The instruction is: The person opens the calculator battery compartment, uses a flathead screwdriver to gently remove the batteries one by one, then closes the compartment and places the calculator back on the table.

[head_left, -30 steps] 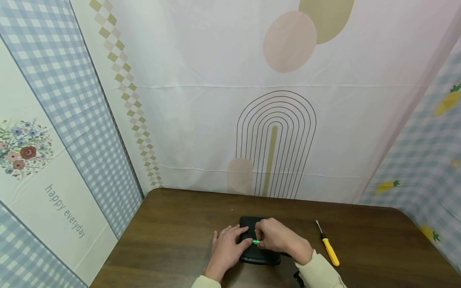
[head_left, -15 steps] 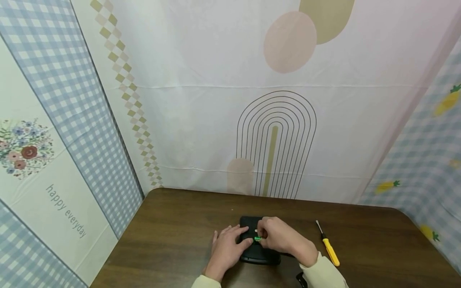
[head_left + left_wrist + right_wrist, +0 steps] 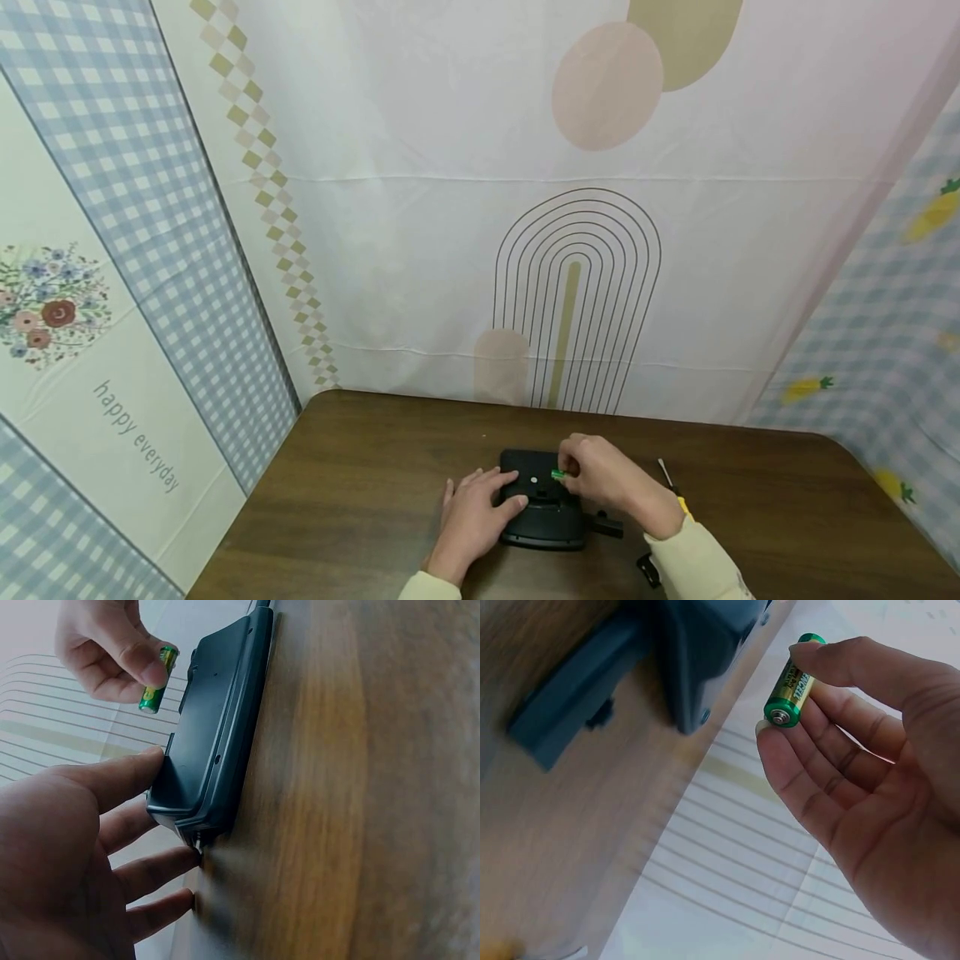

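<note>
A black plastic device lies on the table with a recess and a small pale round spot on its upper face. My left hand rests on its left side, thumb and fingers extended and touching the edge. Above the device's right side, my right hand pinches a green and gold battery between thumb and fingers. In the left wrist view the battery is clear of the casing. One flat metal end of it with a small nub faces the right wrist camera.
From the device's right side sticks out a black bar. A small black part lies beside the right sleeve. Further right is a screwdriver, its yellow handle mostly behind the right forearm. A patterned cloth hangs behind the wooden table.
My right hand has lifted the battery away from the device's middle, up and to the right, uncovering the recess and the black bar. The left hand has stayed in place.
</note>
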Available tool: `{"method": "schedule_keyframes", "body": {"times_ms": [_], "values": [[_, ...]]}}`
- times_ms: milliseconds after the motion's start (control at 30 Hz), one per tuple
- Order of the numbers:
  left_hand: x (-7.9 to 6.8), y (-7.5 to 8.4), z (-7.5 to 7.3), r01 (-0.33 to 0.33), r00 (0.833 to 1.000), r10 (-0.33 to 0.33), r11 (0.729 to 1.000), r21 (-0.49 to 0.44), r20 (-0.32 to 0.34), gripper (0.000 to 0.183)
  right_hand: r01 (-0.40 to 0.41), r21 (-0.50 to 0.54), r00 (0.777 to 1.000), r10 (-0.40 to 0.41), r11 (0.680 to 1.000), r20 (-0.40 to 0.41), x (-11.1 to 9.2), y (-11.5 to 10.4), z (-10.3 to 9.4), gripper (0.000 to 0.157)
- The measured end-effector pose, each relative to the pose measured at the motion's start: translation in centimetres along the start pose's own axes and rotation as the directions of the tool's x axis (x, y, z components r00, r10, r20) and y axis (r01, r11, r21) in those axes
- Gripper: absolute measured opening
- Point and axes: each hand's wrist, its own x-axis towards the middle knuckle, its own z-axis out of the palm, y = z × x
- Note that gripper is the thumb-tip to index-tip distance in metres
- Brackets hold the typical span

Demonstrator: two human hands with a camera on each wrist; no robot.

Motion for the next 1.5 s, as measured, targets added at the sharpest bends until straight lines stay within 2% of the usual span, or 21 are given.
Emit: {"method": "schedule_keyframes", "body": {"times_ms": [367, 700, 933, 1200, 1500], "values": [[0.0, 0.1, -0.1, 0.003, 1.0, -0.003, 1.0, 0.004, 0.007, 0.045, 0.041, -0.057, 0.998, -0.044, 0.998, -0.04, -0.9, 2.5, -0.7, 0.026], [-0.1, 0.2, -0.2, 0.005, 1.0, -0.005, 1.0, -0.002, 0.013, 0.045, 0.013, -0.074, 1.0, -0.014, 0.997, -0.013, -1.6, 4.8, -0.6, 0.025], [0.0, 0.1, -0.2, 0.009, 1.0, -0.009, 1.0, -0.006, 0.015, 0.045, -0.023, -0.116, 0.999, 0.028, 0.993, 0.038, -1.8, 5.9, 0.2, 0.021], [0.0, 0.0, 0.0, 0.012, 1.0, -0.012, 1.0, -0.011, 0.019, 0.045, 0.056, -0.153, 0.998, -0.051, 0.987, 0.037, -2.1, 7.0, 0.9, 0.021], [0.0, 0.0, 0.0, 0.016, 1.0, -0.016, 1.0, -0.002, 0.021, 0.045, 0.094, -0.158, 0.996, -0.094, 0.983, 0.008, -2.2, 7.5, 1.4, 0.022]]}}
